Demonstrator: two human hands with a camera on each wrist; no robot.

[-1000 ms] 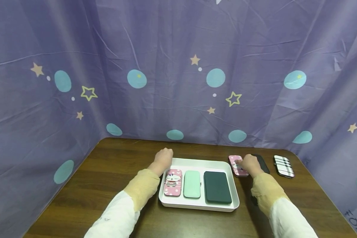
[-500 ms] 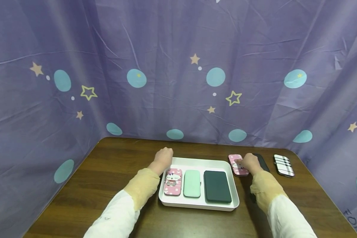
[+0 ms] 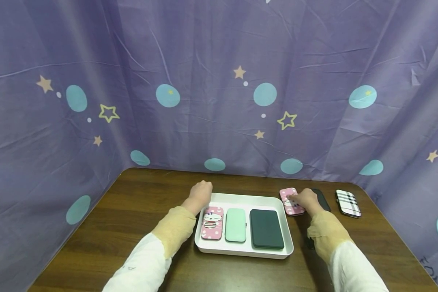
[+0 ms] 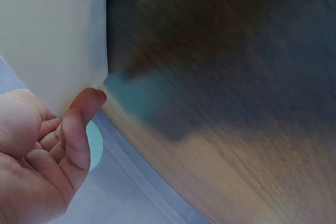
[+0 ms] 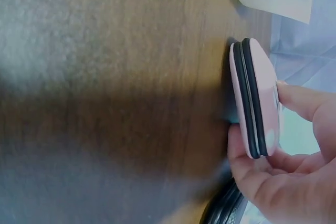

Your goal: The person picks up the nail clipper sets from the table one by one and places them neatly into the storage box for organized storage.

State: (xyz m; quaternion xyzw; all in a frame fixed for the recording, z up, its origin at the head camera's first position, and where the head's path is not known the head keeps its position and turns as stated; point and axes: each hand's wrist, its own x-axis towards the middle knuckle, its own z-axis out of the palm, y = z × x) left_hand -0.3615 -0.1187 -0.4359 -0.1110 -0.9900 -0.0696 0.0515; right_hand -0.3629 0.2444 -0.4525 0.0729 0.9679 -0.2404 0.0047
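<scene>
My right hand (image 3: pixel 308 198) pinches a pink hard case (image 3: pixel 287 196) with white dots, right of the white tray. In the right wrist view, the thumb lies on the case's printed face and a finger is under its other side. The case (image 5: pixel 257 93) shows its black and metal seam, tilted close over the wood. At the tray's far left corner, my left hand (image 3: pixel 200 195) grips the tray (image 3: pixel 241 254); the left wrist view shows fingers curled at the tray's corner (image 4: pixel 68 40). Inside lie a pink cartoon case (image 3: pixel 212 229), a mint-green case (image 3: pixel 235 225) and a dark green case (image 3: pixel 267 229).
A black case (image 3: pixel 322 200) lies beside my right hand, partly hidden by it. Farther right is a white plaid case (image 3: pixel 348 203). Another dark object (image 3: pixel 310 242) shows beside the right sleeve. The wooden table (image 3: pixel 149 182) ends at a purple curtain (image 3: pixel 211 134).
The pink case in my right hand has tilted and shifted slightly left and away from me. My left hand and the tray have stayed in place.
</scene>
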